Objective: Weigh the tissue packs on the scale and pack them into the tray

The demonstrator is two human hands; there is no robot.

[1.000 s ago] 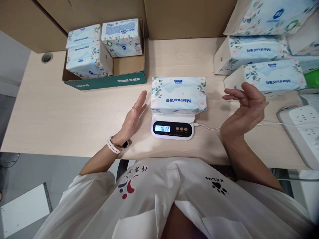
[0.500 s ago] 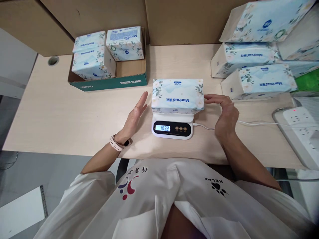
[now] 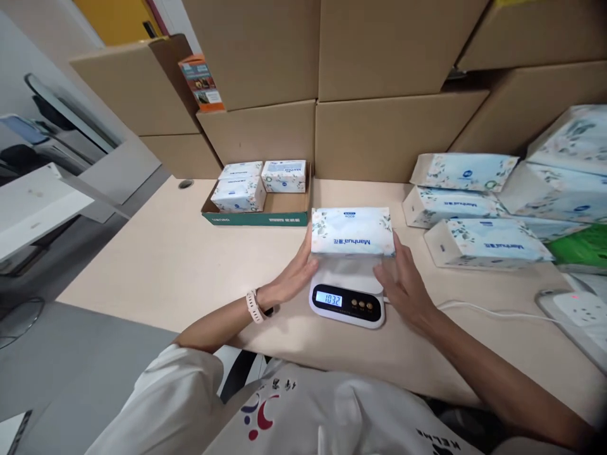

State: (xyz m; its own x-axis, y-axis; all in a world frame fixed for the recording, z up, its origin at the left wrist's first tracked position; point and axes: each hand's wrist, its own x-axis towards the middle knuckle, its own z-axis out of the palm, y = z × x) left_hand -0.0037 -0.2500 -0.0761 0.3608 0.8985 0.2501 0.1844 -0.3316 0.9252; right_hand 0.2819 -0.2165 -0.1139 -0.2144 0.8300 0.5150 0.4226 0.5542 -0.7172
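A pale blue floral tissue pack [image 3: 351, 231] sits just over the white kitchen scale [image 3: 348, 297], whose lit display reads 1032. My left hand [image 3: 294, 278], with a watch on its wrist, presses against the pack's left end. My right hand [image 3: 401, 281] grips the pack's right end, fingers bent round its lower edge. Both hands hold the pack between them.
A shallow green-edged cardboard tray [image 3: 256, 218] with three tissue packs stands at the back left. Several more packs [image 3: 478, 243] are piled at the right. Brown cartons [image 3: 379, 120] wall off the back. A white cable [image 3: 497, 311] runs right to a power strip [image 3: 576, 309].
Both hands have closed in on the ends of the pack on the scale; before, they were apart from it. The camera has tilted up, showing more of the cartons.
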